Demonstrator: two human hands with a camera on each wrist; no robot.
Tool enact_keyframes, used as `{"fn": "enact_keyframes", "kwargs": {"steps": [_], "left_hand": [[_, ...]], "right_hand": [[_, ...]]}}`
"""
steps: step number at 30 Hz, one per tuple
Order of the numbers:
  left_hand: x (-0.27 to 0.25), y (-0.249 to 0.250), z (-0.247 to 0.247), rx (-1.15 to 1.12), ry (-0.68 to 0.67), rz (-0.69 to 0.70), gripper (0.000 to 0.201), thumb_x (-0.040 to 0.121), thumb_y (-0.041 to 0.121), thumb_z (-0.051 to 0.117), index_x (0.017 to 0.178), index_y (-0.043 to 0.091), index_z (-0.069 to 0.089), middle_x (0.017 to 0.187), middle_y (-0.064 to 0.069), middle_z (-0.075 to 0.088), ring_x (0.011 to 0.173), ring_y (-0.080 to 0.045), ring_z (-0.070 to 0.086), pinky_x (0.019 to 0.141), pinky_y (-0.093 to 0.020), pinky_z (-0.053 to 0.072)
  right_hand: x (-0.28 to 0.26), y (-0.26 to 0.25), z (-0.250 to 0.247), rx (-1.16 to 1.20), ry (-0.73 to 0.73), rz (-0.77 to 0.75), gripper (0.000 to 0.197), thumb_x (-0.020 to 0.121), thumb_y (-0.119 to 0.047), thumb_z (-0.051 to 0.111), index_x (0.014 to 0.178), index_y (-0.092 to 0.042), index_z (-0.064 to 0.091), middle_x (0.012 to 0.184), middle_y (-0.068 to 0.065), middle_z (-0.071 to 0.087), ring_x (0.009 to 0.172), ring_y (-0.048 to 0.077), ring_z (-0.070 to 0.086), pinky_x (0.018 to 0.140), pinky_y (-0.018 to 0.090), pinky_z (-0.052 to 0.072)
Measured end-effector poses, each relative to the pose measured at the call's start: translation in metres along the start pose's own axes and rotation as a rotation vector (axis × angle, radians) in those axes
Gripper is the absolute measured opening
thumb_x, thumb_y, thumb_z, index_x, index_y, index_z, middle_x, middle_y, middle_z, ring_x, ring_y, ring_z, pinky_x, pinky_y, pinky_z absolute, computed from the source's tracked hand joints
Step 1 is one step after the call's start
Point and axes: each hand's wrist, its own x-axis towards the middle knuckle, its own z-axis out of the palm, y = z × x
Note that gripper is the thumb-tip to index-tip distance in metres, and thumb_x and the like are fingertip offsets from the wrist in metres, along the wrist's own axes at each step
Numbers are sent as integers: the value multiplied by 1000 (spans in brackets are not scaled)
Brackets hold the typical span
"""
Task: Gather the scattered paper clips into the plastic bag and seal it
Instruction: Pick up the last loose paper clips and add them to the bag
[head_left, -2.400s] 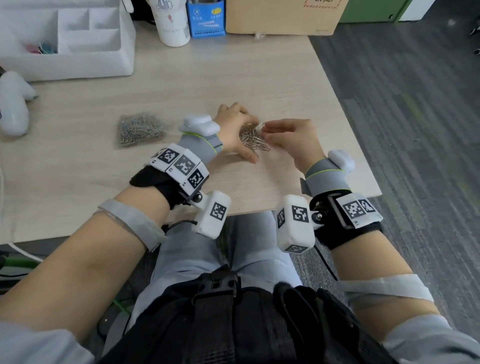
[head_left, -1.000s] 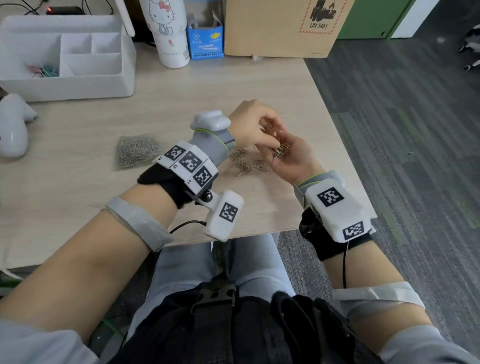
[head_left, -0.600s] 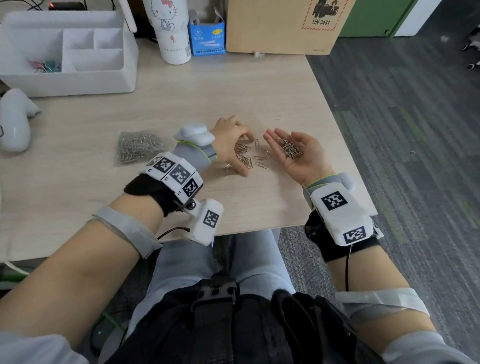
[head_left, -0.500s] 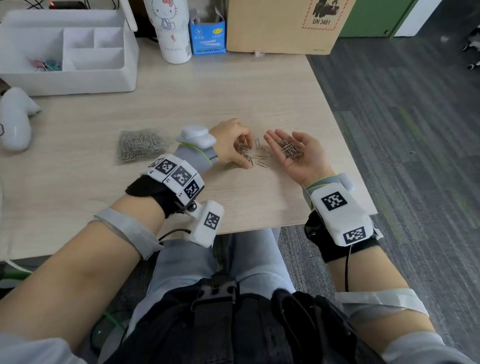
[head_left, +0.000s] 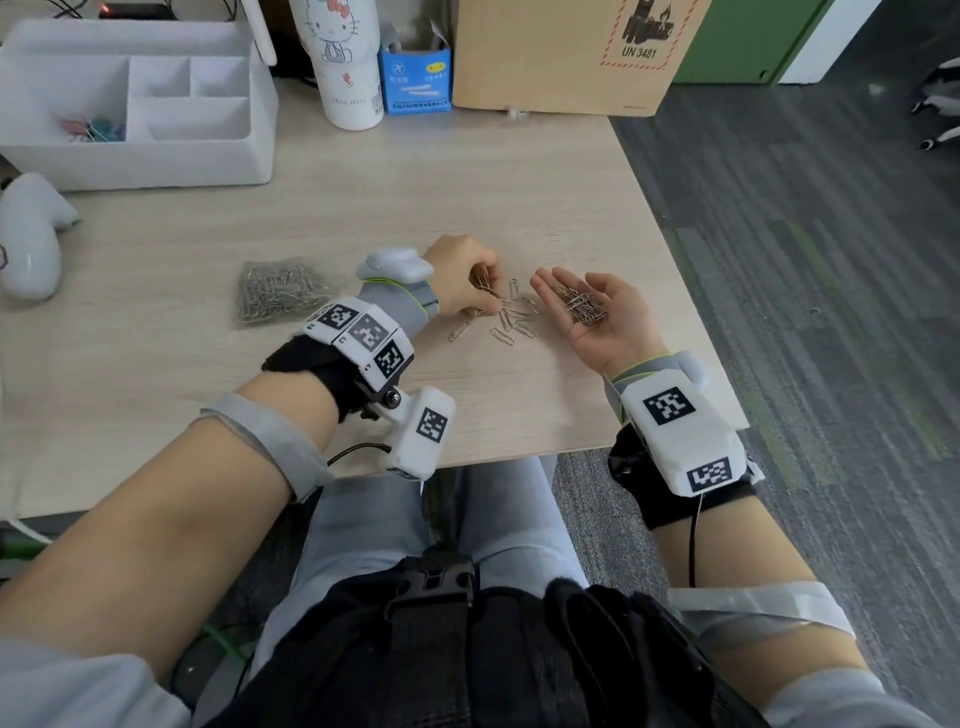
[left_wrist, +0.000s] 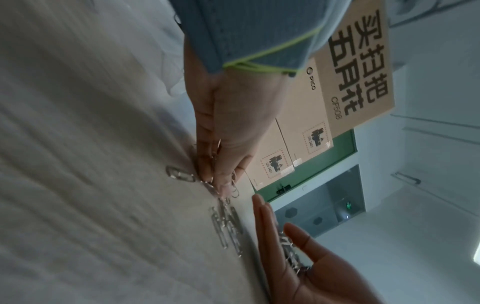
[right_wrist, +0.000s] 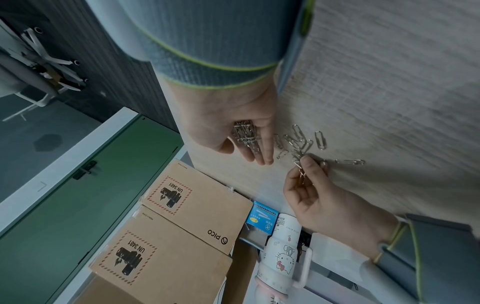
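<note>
Several loose silver paper clips lie on the wooden desk between my hands. My left hand is curled over them and pinches a few clips between thumb and fingertips. My right hand lies palm up just right of the loose clips, fingers straight, with a small pile of clips on the palm. The clear plastic bag, which holds many clips, lies flat on the desk to the left of my left wrist.
A white desk organiser stands at the back left, beside a white cup and a small blue box. A cardboard box stands behind. A white device lies at the far left. The desk's right edge is near my right hand.
My left hand has come down from over the right palm to the loose clips and closed its fingers on a few. The right hand has stayed palm up with its pile.
</note>
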Motion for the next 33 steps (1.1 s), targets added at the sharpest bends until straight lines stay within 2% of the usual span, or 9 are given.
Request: {"fn": "enact_keyframes", "kwargs": {"steps": [4, 7, 11, 13, 17, 22, 24, 28, 33], "left_hand": [[4, 0, -8, -117, 26, 16, 20, 65, 19, 81, 79, 11, 69, 63, 7, 64, 53, 6, 56, 65, -16, 45], [7, 13, -15, -215, -4, 99, 17, 66, 17, 81, 73, 22, 66, 55, 15, 63, 52, 8, 55, 69, -24, 50], [10, 41, -13, -218, -48, 175, 15, 66, 15, 79, 78, 17, 69, 73, -9, 69, 67, -15, 63, 72, -31, 50], [14, 50, -8, -165, -65, 200, 17, 65, 17, 80, 80, 15, 71, 76, -10, 68, 63, -4, 59, 69, -24, 48], [16, 60, -10, -155, -67, 253, 17, 67, 16, 78, 83, 13, 73, 79, -3, 70, 71, -4, 63, 70, -12, 47], [21, 41, -13, -225, 213, 200, 17, 76, 11, 68, 92, 10, 71, 87, -5, 69, 73, -7, 62, 71, -19, 52], [22, 28, -7, -60, 109, 108, 27, 72, 28, 73, 97, 17, 70, 97, -4, 68, 86, -12, 59, 81, -25, 48], [16, 25, 13, 98, -50, 75, 48, 54, 59, 70, 87, 25, 69, 84, 4, 58, 84, -14, 56, 75, -25, 43], [10, 18, 15, 162, -50, 98, 18, 73, 30, 72, 82, 15, 68, 78, 4, 53, 80, -20, 49, 77, -35, 45]], "right_hand": [[-1, 3, 3, -5, -1, 21, 31, 95, -8, 34, 95, 15, 54, 96, 32, 60, 108, 45, 56, 77, 44, 54], [2, 7, 6, -27, 15, 37, 29, 94, -9, 36, 99, 14, 54, 106, 29, 58, 100, 41, 57, 75, 45, 55], [-2, 12, 18, -27, -19, 98, 28, 94, -8, 38, 91, 10, 60, 87, 26, 66, 79, 39, 66, 63, 44, 57], [-3, 11, 22, -13, -65, 133, 41, 96, -9, 34, 76, 5, 66, 71, 20, 69, 65, 32, 69, 59, 41, 57], [-2, 4, 20, 45, -69, 113, 41, 98, -8, 32, 79, 4, 66, 70, 18, 69, 82, 28, 61, 63, 35, 57], [-5, -8, 8, 196, -38, 83, 32, 98, -4, 29, 93, 16, 54, 91, 32, 60, 103, 40, 58, 70, 45, 53], [-6, -12, 4, 223, -30, 68, 33, 98, -4, 28, 94, 16, 53, 94, 31, 59, 120, 38, 49, 70, 47, 52], [-6, -14, 1, 244, -27, 73, 33, 98, -5, 28, 95, 16, 52, 97, 30, 58, 127, 38, 45, 69, 45, 52], [-7, -10, 2, 245, -30, 78, 32, 98, -5, 27, 97, 15, 53, 97, 29, 58, 127, 38, 46, 68, 43, 54]]}}
